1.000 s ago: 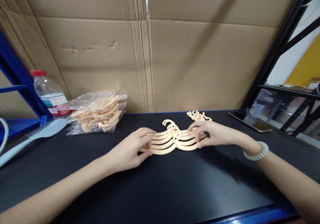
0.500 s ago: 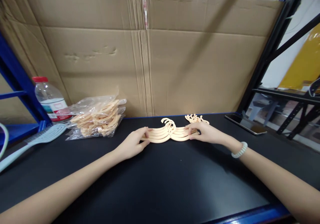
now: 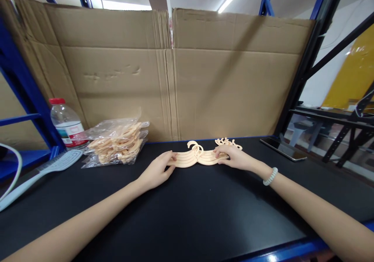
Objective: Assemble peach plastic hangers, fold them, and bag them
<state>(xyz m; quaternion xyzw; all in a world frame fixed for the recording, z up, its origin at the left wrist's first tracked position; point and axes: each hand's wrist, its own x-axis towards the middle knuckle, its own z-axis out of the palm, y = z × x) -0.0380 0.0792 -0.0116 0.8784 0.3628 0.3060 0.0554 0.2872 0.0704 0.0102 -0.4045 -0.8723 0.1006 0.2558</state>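
Note:
A small stack of beige hangers lies between my hands on the black tabletop, its curved hooks bunched at the middle. My left hand grips the left end of the stack, thumb in front and fingers behind. At the opposite end, my right hand is closed on the hangers the same way, a pale coiled band around its wrist. Behind the right hand lie more beige hangers, partly hidden by it.
Clear plastic bags of beige hangers rest at the left, beside a red-capped bottle. A pale blue hairbrush lies nearer. On the right is a phone. Cardboard walls the table's back edge.
The hooks of the held hangers have drawn closer together, and the stack looks more aligned. Both hands keep their grip. The camera view has tilted upward slightly.

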